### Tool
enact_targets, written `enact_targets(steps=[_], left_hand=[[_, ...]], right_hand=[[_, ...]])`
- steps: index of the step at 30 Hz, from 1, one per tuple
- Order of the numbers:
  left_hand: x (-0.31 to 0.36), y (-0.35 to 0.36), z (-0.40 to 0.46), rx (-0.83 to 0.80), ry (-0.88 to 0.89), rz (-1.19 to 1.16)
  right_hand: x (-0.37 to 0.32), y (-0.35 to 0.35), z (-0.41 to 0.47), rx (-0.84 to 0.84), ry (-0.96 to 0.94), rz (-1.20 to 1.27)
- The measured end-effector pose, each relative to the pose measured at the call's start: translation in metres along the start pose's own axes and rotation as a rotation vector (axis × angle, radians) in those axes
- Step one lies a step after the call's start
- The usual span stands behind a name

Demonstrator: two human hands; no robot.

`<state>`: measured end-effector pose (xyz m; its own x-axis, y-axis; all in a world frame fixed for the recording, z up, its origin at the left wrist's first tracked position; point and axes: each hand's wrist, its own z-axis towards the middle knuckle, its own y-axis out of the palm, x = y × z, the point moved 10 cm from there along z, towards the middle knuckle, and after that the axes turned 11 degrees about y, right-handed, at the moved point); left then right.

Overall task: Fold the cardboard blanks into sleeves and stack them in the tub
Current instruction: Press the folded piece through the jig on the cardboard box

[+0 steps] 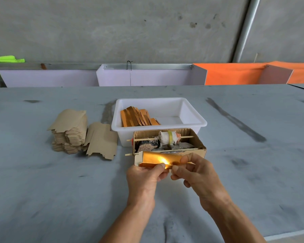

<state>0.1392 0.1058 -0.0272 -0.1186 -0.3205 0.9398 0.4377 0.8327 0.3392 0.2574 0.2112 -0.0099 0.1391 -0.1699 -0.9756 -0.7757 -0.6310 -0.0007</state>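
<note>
Two bare hands hold a gold-faced cardboard blank (152, 159) above a grey table (42, 190), partly folded. The left hand (144, 179) pinches its near edge between thumb and fingers; the right hand (197, 172) pinches the right end. At 12 o'clock from the blank sits an open cardboard box (198, 146) holding a rag-wrapped roller (168, 137), the white tub (191, 111) with folded sleeves (139, 117) just behind. Flat blanks (72, 130) are stacked at 10 o'clock.

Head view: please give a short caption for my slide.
Both hands fold a gold blank before a tub of finished sleeves.
</note>
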Motion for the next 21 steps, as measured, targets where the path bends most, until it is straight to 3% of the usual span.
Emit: enact_targets(steps=[21], left_hand=[[-0.0011, -0.0032, -0.0003, 0.004, 0.002, -0.014]], right_hand=[[0.0023, 0.0089, 0.0016, 0.032, 0.044, 0.035]])
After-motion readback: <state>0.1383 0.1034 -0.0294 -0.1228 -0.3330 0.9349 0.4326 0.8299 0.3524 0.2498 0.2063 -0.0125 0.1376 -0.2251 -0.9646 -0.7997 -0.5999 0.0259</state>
